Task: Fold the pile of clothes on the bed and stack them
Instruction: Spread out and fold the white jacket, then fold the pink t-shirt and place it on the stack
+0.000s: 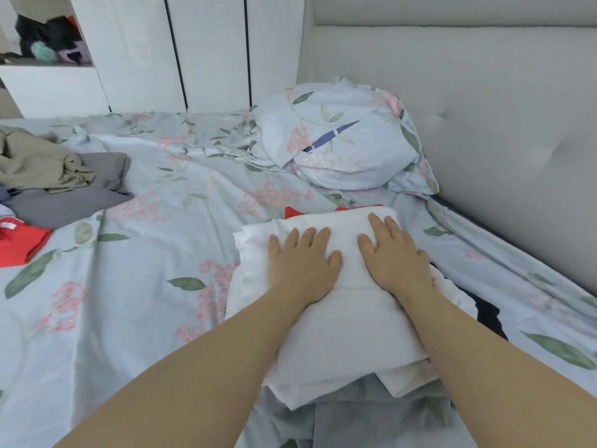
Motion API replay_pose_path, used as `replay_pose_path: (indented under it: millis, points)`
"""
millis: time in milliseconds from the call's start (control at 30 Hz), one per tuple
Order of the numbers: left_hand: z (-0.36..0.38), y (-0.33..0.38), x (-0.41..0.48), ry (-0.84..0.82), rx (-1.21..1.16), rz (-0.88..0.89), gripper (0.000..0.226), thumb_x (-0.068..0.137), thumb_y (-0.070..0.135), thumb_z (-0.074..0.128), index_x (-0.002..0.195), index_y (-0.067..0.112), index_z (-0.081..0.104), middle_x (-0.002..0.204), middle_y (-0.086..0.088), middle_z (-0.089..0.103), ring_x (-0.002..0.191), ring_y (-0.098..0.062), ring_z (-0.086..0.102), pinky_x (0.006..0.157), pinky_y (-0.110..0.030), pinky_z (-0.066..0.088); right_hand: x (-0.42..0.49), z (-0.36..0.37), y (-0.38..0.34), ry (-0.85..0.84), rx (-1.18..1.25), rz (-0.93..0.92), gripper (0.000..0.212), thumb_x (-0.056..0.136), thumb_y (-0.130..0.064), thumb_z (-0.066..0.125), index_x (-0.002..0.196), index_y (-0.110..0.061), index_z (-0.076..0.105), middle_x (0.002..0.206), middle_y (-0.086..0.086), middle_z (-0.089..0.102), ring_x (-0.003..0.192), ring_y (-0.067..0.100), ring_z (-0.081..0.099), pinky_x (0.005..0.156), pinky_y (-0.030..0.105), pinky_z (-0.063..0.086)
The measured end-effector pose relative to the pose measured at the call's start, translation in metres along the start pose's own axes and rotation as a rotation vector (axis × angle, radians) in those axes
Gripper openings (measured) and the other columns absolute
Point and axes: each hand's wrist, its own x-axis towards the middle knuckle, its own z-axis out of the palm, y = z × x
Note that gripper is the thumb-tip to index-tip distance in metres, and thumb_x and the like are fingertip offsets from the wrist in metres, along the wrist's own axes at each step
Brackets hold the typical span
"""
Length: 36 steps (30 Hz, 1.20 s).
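A folded white garment (342, 331) tops a stack on the bed's right side. My left hand (303, 263) and my right hand (395, 253) both press flat on it, fingers straight and spread. Under the white piece lie a grey folded garment (339, 418), a black one (487, 315) peeking out at the right, and a red one (292, 211) showing at the far edge. An unfolded pile sits at the left: a beige garment (38, 160), a grey garment (74, 195) and a red garment (19, 242).
The bed has a light-blue floral sheet (145, 286). A matching pillow (345, 140) lies behind the stack against the grey padded headboard (484, 124). White wardrobe doors (206, 50) stand beyond the bed, with an open shelf of dark clothes (48, 40) at top left.
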Motion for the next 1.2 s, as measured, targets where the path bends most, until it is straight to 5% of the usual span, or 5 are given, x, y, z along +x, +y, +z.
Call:
replay_pose_path:
  millis: [500, 633, 833, 1033, 1200]
  points:
    - [-0.052, -0.165, -0.113, -0.037, 0.217, -0.062, 0.053, 0.101, 0.046, 0.017, 0.15, 0.027, 0.012, 0.159, 0.006, 0.007, 0.147, -0.016, -0.001, 0.118, -0.045, 0.002, -0.096, 0.039, -0.18, -0.05, 0.028, -0.383, 0.043, 0.101, -0.029, 0.027, 0.144, -0.027, 0.034, 0.149, -0.008, 0.036, 0.141, 0.018, 0.02, 0.115, 0.04, 0.013]
    - [-0.053, -0.27, -0.163, -0.07, 0.403, -0.217, 0.094, 0.065, 0.058, -0.022, 0.151, 0.031, 0.005, 0.16, 0.004, -0.003, 0.147, -0.02, -0.008, 0.117, -0.046, -0.002, -0.128, 0.096, -0.255, -0.239, 0.116, -0.534, 0.045, 0.101, -0.034, 0.029, 0.146, -0.03, 0.029, 0.151, -0.003, 0.032, 0.142, 0.021, 0.02, 0.114, 0.036, 0.014]
    - [-0.059, -0.391, -0.211, 0.306, 0.402, -0.396, 0.055, 0.087, 0.049, 0.03, 0.118, 0.022, 0.066, 0.131, -0.012, 0.058, 0.128, -0.031, 0.038, 0.101, -0.05, 0.022, -0.156, 0.179, -0.339, -0.3, -0.025, -0.631, 0.05, 0.1, -0.046, 0.023, 0.148, -0.041, 0.013, 0.16, -0.006, 0.004, 0.146, 0.022, -0.002, 0.116, 0.047, 0.0]
    - [-0.086, -0.485, -0.206, 0.556, 0.265, -0.644, 0.053, 0.083, 0.046, 0.035, 0.132, 0.031, 0.049, 0.147, -0.029, 0.027, 0.133, -0.05, 0.025, 0.105, -0.059, 0.026, -0.148, 0.213, -0.373, -0.132, -0.085, -0.632, 0.072, 0.078, -0.06, -0.008, 0.146, -0.045, 0.012, 0.157, -0.013, 0.007, 0.146, 0.016, -0.006, 0.108, 0.042, -0.011]
    - [-0.097, -0.516, -0.191, 0.377, 0.199, -0.782, 0.056, 0.098, 0.037, 0.035, 0.149, 0.037, 0.011, 0.156, -0.004, 0.01, 0.146, -0.024, -0.003, 0.113, -0.056, 0.007, -0.147, 0.22, -0.374, -0.082, -0.096, -0.629, 0.083, 0.068, -0.059, -0.015, 0.145, -0.046, 0.013, 0.156, -0.016, 0.01, 0.145, 0.012, -0.002, 0.11, 0.041, -0.008]
